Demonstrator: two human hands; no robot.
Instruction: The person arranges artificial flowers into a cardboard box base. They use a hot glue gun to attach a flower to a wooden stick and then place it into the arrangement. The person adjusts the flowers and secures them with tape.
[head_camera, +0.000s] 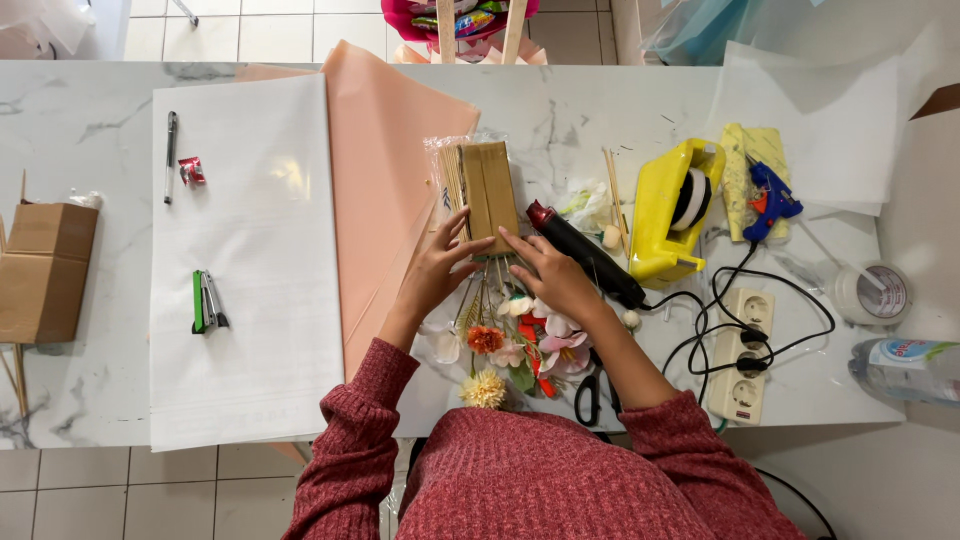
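- Lying on the marble table (90, 100), a white paper sheet (250, 260) is overlapping a peach sheet (385, 150).
- A clear packet of wooden sticks (483, 190) is lying just ahead of both hands, its long axis pointing away from the person.
- The left hand (438, 272) and right hand (550, 275) are pressing open fingertips on its near end, equally close, neither gripping.
- Artificial flowers (510, 345) are lying beneath the wrists.

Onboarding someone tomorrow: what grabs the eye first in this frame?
Centre of the marble table: left hand and right hand rest on a tan packet of sticks, artificial flowers just below. Left lies a large white sheet; right, a yellow tape dispenser and blue glue gun.
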